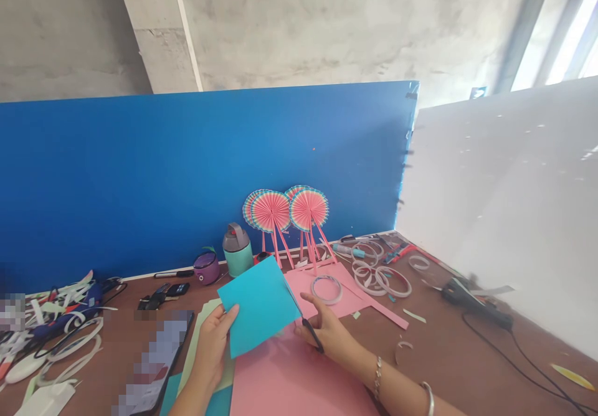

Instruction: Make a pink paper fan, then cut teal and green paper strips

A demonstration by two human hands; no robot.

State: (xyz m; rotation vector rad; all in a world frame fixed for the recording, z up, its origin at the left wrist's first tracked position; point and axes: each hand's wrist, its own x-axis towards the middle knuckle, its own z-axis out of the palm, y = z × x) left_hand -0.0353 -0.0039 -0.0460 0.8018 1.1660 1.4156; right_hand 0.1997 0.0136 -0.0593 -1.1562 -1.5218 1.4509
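My left hand (212, 341) pinches the lower left edge of a teal paper sheet (256, 304) and holds it up over the table. My right hand (327, 332) grips black-handled scissors (312, 334), whose blades run along the sheet's right edge. Under both hands lie pink paper sheets (289, 378) and a pale green sheet (199, 335).
Pink pleated paper fans (287, 210) lean on the blue board (187, 173). Empty tape rings (378, 276) lie right of them; one ring (327, 288) rests on pink paper. A teal bottle (237, 251), purple pot (206, 268), phone (154, 366), glue gun (471, 301) with cable, and paper scraps (56, 329) surround me.
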